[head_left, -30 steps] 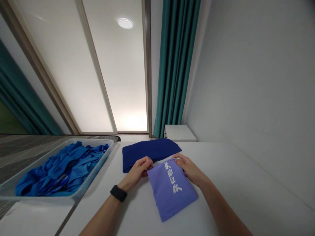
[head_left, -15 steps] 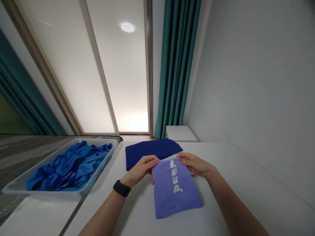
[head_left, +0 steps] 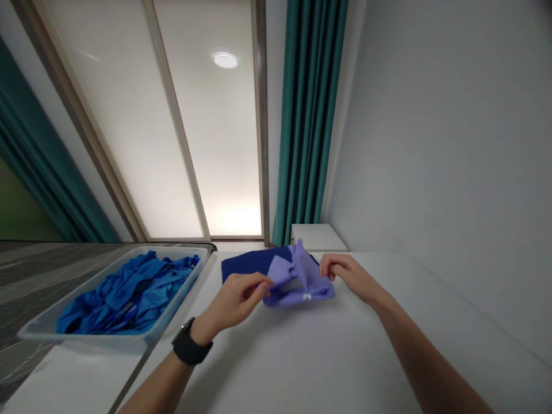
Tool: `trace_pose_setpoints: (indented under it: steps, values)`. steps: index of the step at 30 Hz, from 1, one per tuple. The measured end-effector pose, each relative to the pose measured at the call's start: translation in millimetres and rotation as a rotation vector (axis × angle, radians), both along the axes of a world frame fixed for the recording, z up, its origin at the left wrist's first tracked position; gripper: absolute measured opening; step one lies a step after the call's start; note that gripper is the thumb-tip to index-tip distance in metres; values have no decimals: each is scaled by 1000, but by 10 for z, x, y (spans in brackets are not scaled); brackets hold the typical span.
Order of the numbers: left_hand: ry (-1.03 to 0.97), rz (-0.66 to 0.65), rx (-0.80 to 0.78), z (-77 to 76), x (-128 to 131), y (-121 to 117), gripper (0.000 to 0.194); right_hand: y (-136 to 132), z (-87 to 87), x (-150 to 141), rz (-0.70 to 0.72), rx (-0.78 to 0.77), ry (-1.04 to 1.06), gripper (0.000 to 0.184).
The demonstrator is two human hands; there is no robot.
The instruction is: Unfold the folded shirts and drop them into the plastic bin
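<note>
A purple cloth with white lettering (head_left: 317, 286) is bunched and loosely opened out above the white table, its upper part flipped up toward the back. Whether it is a garment or a bag, I cannot make out. My left hand (head_left: 239, 299), with a black watch on the wrist, pinches the cloth's left edge between thumb and fingers. At the right edge, the curled fingers of my right hand (head_left: 347, 276) are closed on the cloth. Behind it lies a flat, folded dark blue cloth (head_left: 241, 264), partly covered by the purple one and my left hand.
To the left stands a clear plastic bin (head_left: 149, 339) heaped with crumpled blue clothes (head_left: 129, 293). A small white cabinet (head_left: 317, 236) is beyond the white table (head_left: 293, 368). Green curtains (head_left: 302, 115) hang by frosted sliding doors, and a pale wall rises on the right.
The purple cloth was hanging flat with its lettering toward me; now it is swung up and away, crumpled and opened. My hands have moved slightly apart.
</note>
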State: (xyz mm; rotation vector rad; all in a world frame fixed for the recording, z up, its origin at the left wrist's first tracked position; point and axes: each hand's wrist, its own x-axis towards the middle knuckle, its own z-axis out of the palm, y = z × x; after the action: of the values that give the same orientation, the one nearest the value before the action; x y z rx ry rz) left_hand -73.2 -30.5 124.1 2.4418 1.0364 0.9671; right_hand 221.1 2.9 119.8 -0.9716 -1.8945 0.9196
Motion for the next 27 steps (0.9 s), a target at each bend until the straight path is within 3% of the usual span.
trace_pose_setpoints:
  steps: [2,6,8,11,14,17,21,27]
  values:
    - [5,24,-78,-208,-11,29,28,89,-306,-37,-85,-16,-80,18]
    - [156,28,-91,-439,136,141,24,157,-755,-223,-228,95,-216,20]
    - [228,-20,-68,-568,252,196,22,102,-923,-337,-213,198,-296,26]
    - [231,-55,-78,-843,388,265,37,-28,-1119,-470,-84,280,-474,46]
    - [193,-8,-99,-1092,430,314,39,-103,-1216,-542,-51,289,-636,57]
    - [206,29,-86,-1207,422,337,56,-88,-1227,-601,-80,329,-731,55]
    - [255,61,-70,-1223,417,339,57,-40,-1234,-681,-131,384,-791,34]
    - [387,71,-18,-1193,402,335,55,-7,-1233,-493,-404,378,-582,36]
